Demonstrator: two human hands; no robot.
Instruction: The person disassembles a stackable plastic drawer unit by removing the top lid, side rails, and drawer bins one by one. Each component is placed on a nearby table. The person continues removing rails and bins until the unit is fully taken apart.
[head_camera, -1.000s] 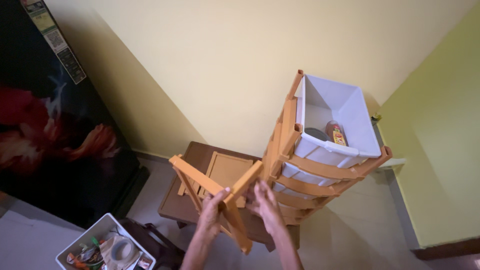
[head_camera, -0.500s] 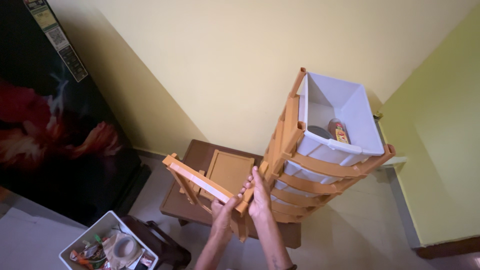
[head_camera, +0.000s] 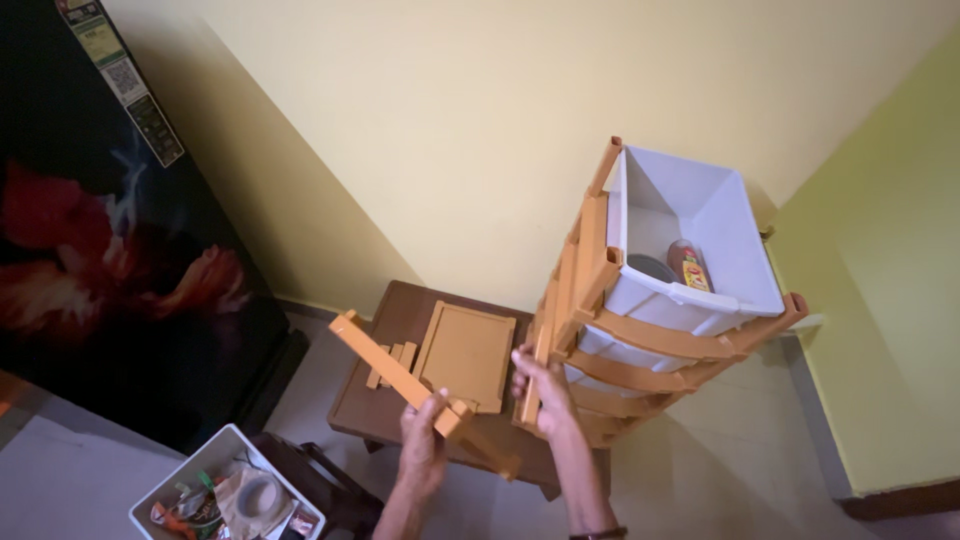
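Observation:
My left hand (head_camera: 424, 447) grips an orange plastic frame piece (head_camera: 388, 366), a long bar that slants up to the left. My right hand (head_camera: 541, 393) holds a short orange bar (head_camera: 534, 378) upright against the front left post of a tall orange drawer rack (head_camera: 640, 345). The rack's top white drawer (head_camera: 738, 258) is pulled out and holds a small bottle (head_camera: 691, 268) and a round lid. A flat orange panel (head_camera: 466, 355) lies on the brown low table (head_camera: 392, 317) beneath my hands.
A dark fridge (head_camera: 100, 230) with a red flower pattern stands at the left. A white bin (head_camera: 222, 494) full of packets sits on the floor at lower left. Yellow walls meet in a corner behind the rack.
The frame piece has swung down and to the left in my left hand. My right hand has shifted right onto the short bar at the rack's post.

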